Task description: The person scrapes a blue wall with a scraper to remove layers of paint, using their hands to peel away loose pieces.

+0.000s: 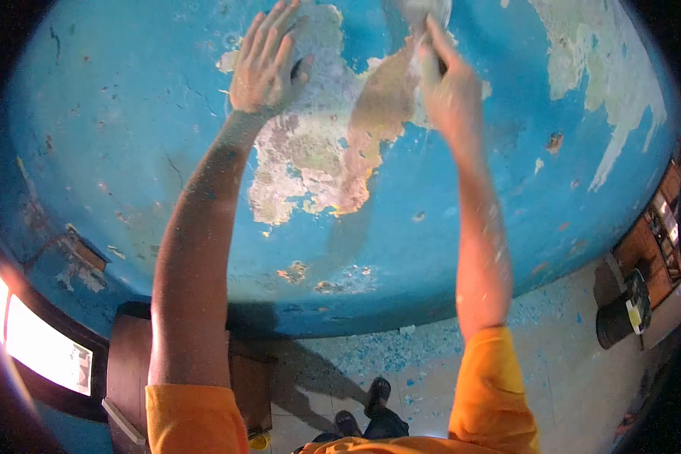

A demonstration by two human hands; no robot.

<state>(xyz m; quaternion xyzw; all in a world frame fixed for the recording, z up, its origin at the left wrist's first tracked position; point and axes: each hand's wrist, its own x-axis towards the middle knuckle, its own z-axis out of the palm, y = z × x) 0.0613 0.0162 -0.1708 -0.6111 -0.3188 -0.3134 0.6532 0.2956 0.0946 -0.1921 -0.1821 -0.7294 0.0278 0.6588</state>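
Observation:
My left hand [268,60] lies flat against a blue painted wall [129,136], fingers spread, at the upper edge of a big scraped patch [321,163] where bare plaster shows. My right hand [450,83] is raised to the right of it, fingers closed round a scraper [425,19] whose blurred grey blade touches the wall at the top of the patch. Both arms wear orange sleeves.
More peeled areas [598,68] run across the wall's upper right. Blue paint flakes [401,348] litter the pale floor below. A dark wooden stool [129,363] stands at lower left beside a bright window [38,340]. A black bucket [620,314] sits at right near wooden shelving [654,242].

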